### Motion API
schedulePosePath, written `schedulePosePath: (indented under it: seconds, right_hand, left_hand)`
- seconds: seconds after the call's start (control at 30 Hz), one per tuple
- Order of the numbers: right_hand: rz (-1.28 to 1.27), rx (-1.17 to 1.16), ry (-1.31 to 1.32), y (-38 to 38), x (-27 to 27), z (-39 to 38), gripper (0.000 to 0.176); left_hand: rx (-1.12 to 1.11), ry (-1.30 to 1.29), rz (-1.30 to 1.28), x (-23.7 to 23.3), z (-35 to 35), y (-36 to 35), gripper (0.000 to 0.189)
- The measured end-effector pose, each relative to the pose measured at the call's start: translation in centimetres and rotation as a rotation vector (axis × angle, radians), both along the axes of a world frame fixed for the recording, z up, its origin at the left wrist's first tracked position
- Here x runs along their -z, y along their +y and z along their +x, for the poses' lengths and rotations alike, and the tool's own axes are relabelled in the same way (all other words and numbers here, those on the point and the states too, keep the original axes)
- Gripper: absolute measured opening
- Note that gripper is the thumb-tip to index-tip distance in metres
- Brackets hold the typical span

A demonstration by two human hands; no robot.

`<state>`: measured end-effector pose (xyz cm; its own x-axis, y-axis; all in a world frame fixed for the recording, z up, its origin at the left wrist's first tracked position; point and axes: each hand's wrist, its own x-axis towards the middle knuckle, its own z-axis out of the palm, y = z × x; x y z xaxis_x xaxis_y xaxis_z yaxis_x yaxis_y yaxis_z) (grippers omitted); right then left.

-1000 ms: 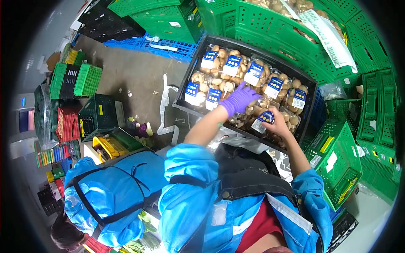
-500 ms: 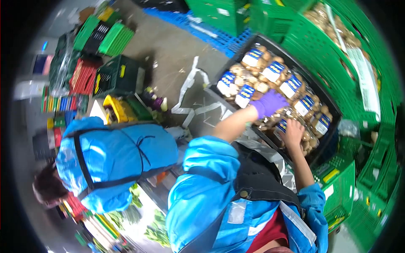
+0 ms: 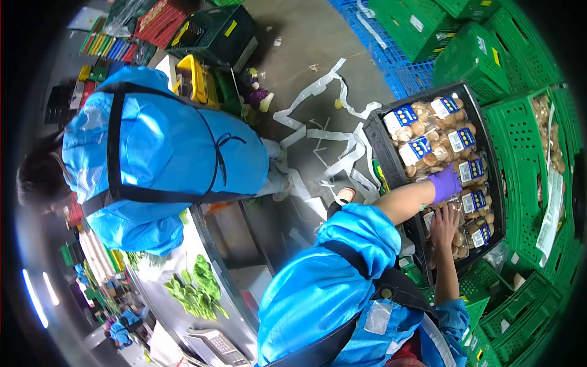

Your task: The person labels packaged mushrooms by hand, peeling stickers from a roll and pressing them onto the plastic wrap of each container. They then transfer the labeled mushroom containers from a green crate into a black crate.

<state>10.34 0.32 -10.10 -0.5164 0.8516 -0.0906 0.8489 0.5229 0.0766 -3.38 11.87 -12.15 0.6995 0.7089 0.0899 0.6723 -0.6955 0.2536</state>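
Note:
A black crate [image 3: 374, 144] holds several clear packs of brown mushrooms [image 3: 418, 151] with blue-and-white labels. My left hand [image 3: 445, 184], in a purple glove, touches packs near the middle of the crate; its fingertips are blurred and partly hidden. Just below it, my bare right hand [image 3: 445, 227] has its fingers curled over a mushroom pack in the lower part of the crate. Part of that pack is hidden under the fingers.
Green crates [image 3: 520, 140] stand beyond and right of the black crate. A blue pallet [image 3: 411, 78] and white strapping [image 3: 306, 131] lie on the floor. At left, a co-worker in blue [image 3: 165, 147] leans over a metal table [image 3: 177, 278] bearing leafy greens [image 3: 195, 290].
The view has shifted, so the crate and both hands appear further right. My left hand now sits closer to my right hand. The co-worker still leans at the table.

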Motion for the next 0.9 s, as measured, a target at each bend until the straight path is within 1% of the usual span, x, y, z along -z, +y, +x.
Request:
schedulePosePath:
  seconds: [0.03, 0.1, 0.13, 0.17, 0.23, 0.3, 0.37, 0.4, 0.43, 0.5, 0.53, 0.57, 0.6, 0.63, 0.67, 0.7, 0.73, 0.77, 0.8, 0.83, 0.9]
  right_hand:
    - [-0.002, -0.018, -0.008, -0.1, -0.3, -0.2, 0.036]
    - [-0.067, 0.05, -0.052, -0.6, -0.8, -0.5, 0.047]
    - [-0.091, 0.064, -0.083, -0.6, -0.5, -0.4, 0.055]
    - [-0.082, 0.055, -0.09, -0.5, -0.7, -0.2, 0.055]
    - [-0.09, 0.028, -0.112, -0.5, -1.2, -0.1, 0.055]
    - [-0.075, 0.02, -0.085, -0.7, -2.6, -0.5, 0.054]
    - [0.072, 0.039, 0.151, -1.1, -3.4, 0.4, 0.049]
    - [0.169, -0.003, 0.229, -1.3, -4.7, 0.0, 0.039]
    - [0.175, -0.011, 0.233, -1.8, -6.1, -0.5, 0.039]
    - [0.079, -0.081, 0.548, -3.4, -8.8, -1.9, 0.032]
    - [-0.001, -0.088, 0.675, -4.9, -10.1, -3.2, 0.03]
    - [-0.174, -0.151, 0.826, -6.5, -11.5, -4.4, 0.029]
    - [-0.316, -0.24, 0.854, -8.5, -13.6, -5.6, 0.031]
    - [-0.682, -0.285, 0.979, -10.4, -15.8, -6.2, 0.03]
    - [-1.071, -0.336, 1.142, -13.0, -18.0, -6.5, 0.031]
    - [-1.433, -0.741, 1.157, -14.3, -21.9, -7.1, 0.035]
    - [-1.813, -1.371, 0.969, -15.2, -24.0, -8.3, 0.044]
    - [-2.16, -1.566, 1.188, -19.3, -24.8, -6.6, 0.056]
    - [-2.085, -1.782, 1.162, -20.6, -26.8, -5.3, 0.057]
    - [-2.218, -1.878, 1.129, -23.2, -27.3, -3.8, 0.06]
    - [-2.245, -1.735, 1.304, -26.0, -29.3, -5.1, 0.051]
  left_hand:
    - [-0.018, -0.008, -0.002, 1.2, 0.7, -0.1, 0.03]
    - [-0.143, 0.021, 0.15, 2.9, 1.7, -0.9, 0.036]
    - [-0.118, 0.033, 0.174, 2.0, 0.8, -1.6, 0.043]
    - [-0.129, 0.026, 0.182, 0.2, -0.6, -2.5, 0.043]
    - [-0.153, -0.244, 0.195, -3.6, -4.0, -5.7, 0.049]
    - [-0.136, -0.639, 0.026, -5.5, -6.9, -9.8, 0.053]
    - [-0.218, -0.838, -0.03, -6.5, -9.7, -15.1, 0.05]
    - [-0.278, -0.811, -0.06, -6.4, -10.9, -17.8, 0.047]
    - [-0.336, -0.783, -0.093, -5.8, -11.9, -20.8, 0.044]
    - [-0.495, -0.733, -0.244, -2.3, -13.1, -27.4, 0.039]
    - [-0.57, -0.623, -0.215, 0.6, -13.3, -31.1, 0.039]
    - [-0.717, -0.527, -0.319, 2.8, -13.4, -35.1, 0.044]
    - [-0.764, -0.392, -0.503, 5.6, -13.2, -38.6, 0.044]
    - [-1.004, -0.412, -0.866, 6.9, -12.3, -42.4, 0.043]
    - [-1.27, -0.685, -0.961, 9.6, -11.1, -46.8, 0.045]
    - [-1.541, -0.84, -1.108, 13.3, -9.7, -50.3, 0.047]
    - [-1.812, -1.106, -1.046, 16.5, -8.0, -54.7, 0.044]
    - [-2.052, -1.182, -0.883, 20.1, -5.8, -59.6, 0.047]
    - [-2.087, -1.006, -0.937, 19.3, -4.7, -62.9, 0.049]
    - [-2.107, -0.835, -0.993, 18.4, -3.3, -65.7, 0.05]
    - [-1.993, -0.533, -0.995, 22.7, 0.7, -72.4, 0.05]
